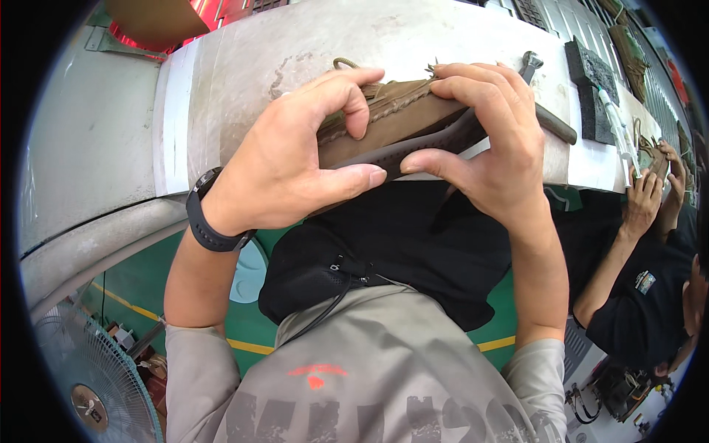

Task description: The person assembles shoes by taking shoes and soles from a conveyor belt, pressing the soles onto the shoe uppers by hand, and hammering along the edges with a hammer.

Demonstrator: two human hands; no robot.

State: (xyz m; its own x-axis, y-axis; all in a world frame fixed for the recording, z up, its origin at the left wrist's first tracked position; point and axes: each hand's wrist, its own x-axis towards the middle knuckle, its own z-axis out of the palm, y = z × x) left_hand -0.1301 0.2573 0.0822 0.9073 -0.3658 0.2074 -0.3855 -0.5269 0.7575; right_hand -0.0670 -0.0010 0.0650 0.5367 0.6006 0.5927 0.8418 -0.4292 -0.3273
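Note:
Between my two hands, over the near edge of the white bench, is a brown shoe (402, 122) with a thick stitched seam along its upper and laces at the top. Its dark sole (436, 142) faces me, and a gap shows between sole and upper. My left hand (295, 144) closes on one end, fingers over the top and thumb at the sole edge. Round the other end curls my right hand (495, 125), fingers on the upper and thumb against the sole. My palms hide both ends of the shoe.
The white bench (244, 88) also bears a metal-ended tool (529, 65), a dark rod (557, 124), black foam blocks (593, 88) and slim clear tubes (617, 122). On the right, a co-worker's hands (650, 196) handle a brown piece. A fan (92, 376) stands lower left.

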